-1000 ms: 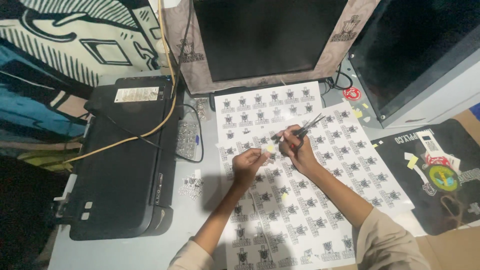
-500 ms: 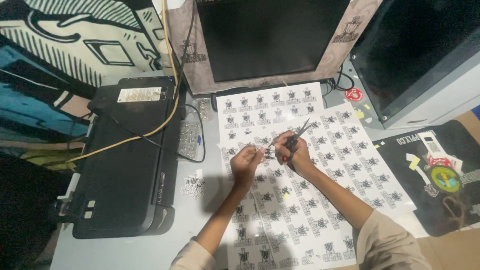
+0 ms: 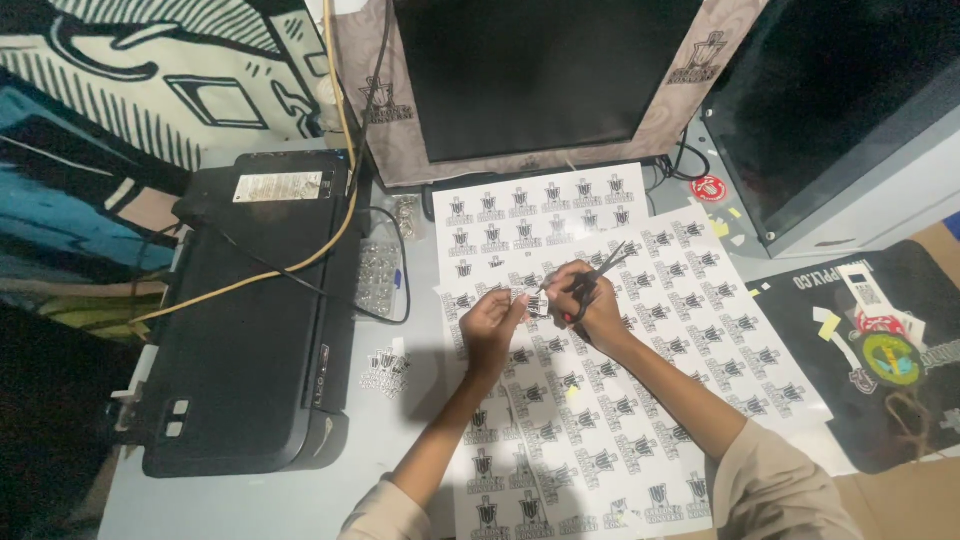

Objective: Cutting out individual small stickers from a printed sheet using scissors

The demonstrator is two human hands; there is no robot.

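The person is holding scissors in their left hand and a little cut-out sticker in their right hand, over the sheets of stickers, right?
Not quite: the head view shows the scissors in the right hand, and the little cut-out sticker in the left hand, over the sticker sheets.

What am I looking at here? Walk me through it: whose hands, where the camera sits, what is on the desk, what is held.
The one picture comes from a camera worn on a person's head, looking down at their own hands. The left hand pinches a small cut-out sticker. The right hand holds scissors, blades pointing away. Under them lie printed sticker sheets on a pale desk. A black printer sits to the left, a small pile of cut pieces beside it, and a dark monitor stands behind.
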